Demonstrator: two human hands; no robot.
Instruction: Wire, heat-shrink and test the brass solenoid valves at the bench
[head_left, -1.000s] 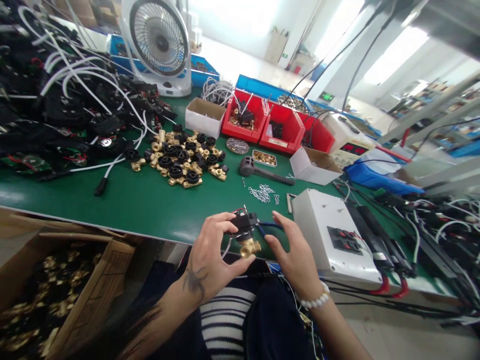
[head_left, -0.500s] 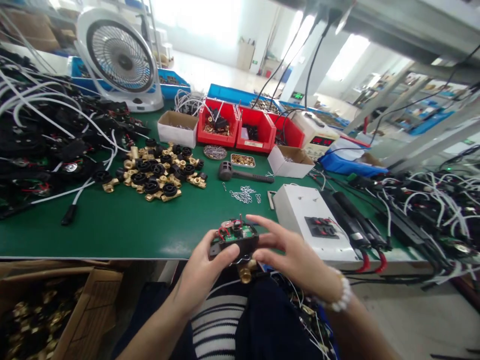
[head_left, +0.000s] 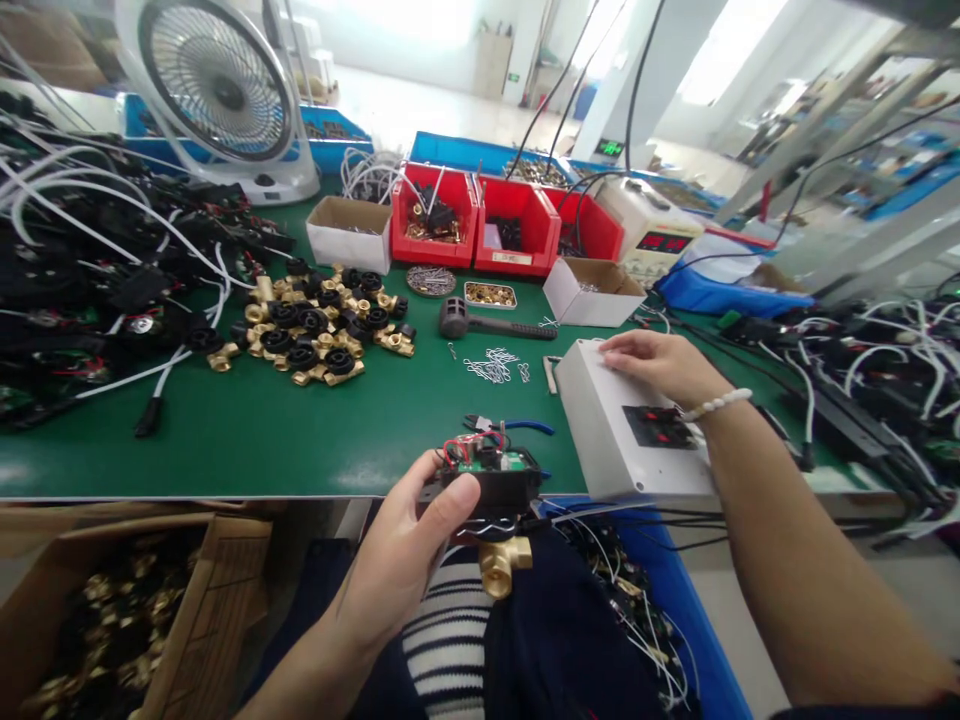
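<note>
I hold an open black case (head_left: pixel 499 492) in front of me, near the front edge of the green surface (head_left: pixel 262 440), its circuit board (head_left: pixel 517 463) and red wires facing up. A brass fitting (head_left: pixel 502 567) sits beneath the case. My left hand (head_left: pixel 401 535) is clamped on the case's left side, thumb across the front. My hands are well apart: the right hand (head_left: pixel 664 365) is over the far end of a grey box (head_left: pixel 600 420), fingers bent down at its top, and I cannot tell whether the fingertips grip anything there.

Just behind the case lie blue-handled pliers (head_left: pixel 529 427). Beyond them are loose wire clips (head_left: pixel 491 367), then a black mallet (head_left: pixel 510 328) and a tin of small brass pieces (head_left: pixel 490 295). To the left is a pile of brass fittings with black caps (head_left: pixel 315 335). Red bins (head_left: pixel 517 262) stand farther back, and a fan (head_left: pixel 229 92) stands at the back left.
</note>
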